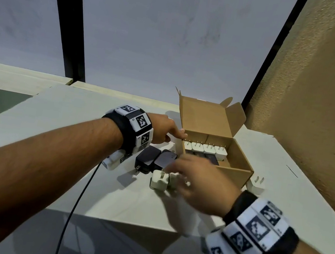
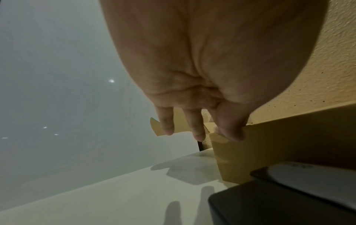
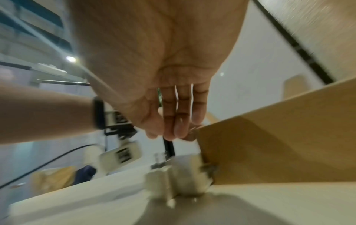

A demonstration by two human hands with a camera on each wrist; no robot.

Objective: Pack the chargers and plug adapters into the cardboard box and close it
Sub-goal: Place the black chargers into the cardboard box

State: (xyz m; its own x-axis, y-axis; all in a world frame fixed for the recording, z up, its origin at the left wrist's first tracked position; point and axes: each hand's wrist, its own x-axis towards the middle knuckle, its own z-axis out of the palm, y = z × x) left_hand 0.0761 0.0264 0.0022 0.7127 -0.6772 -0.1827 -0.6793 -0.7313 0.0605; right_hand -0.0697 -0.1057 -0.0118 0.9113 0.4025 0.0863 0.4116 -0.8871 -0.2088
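The cardboard box (image 1: pixel 218 156) stands open at the far right of a pale table (image 1: pixel 74 134), its lid (image 1: pixel 205 117) tilted up at the back. Inside, a row of four white plug adapters (image 1: pixel 205 151) stands along the far wall with prongs up, and dark chargers (image 1: pixel 199 155) lie just in front of them. The left hand (image 1: pixel 165 129) rests at the box's left wall, fingers nearly straight, the thumb (image 2: pixel 231 130) pressed on the top edge of that wall; it grips nothing else. Just left of the box on the table lie two black chargers (image 1: pixel 155 159) side by side, and nearer the person two white adapters (image 1: pixel 163 179) sit together. The right hand (image 1: pixel 199 183), blurred, hovers over these white ones with fingers extended and close together, holding nothing. One more white adapter (image 1: pixel 256 184) lies prongs-up at the box's right front corner. Both wrists wear bands with black-and-white markers, and a thin black cable (image 1: pixel 80 196) trails from the left one across the table's front edge. Behind the table rises a pale grey wall (image 1: pixel 155 27) split by two black vertical bars (image 1: pixel 69 20); a rough tan wall (image 1: pixel 325 85) closes the right side
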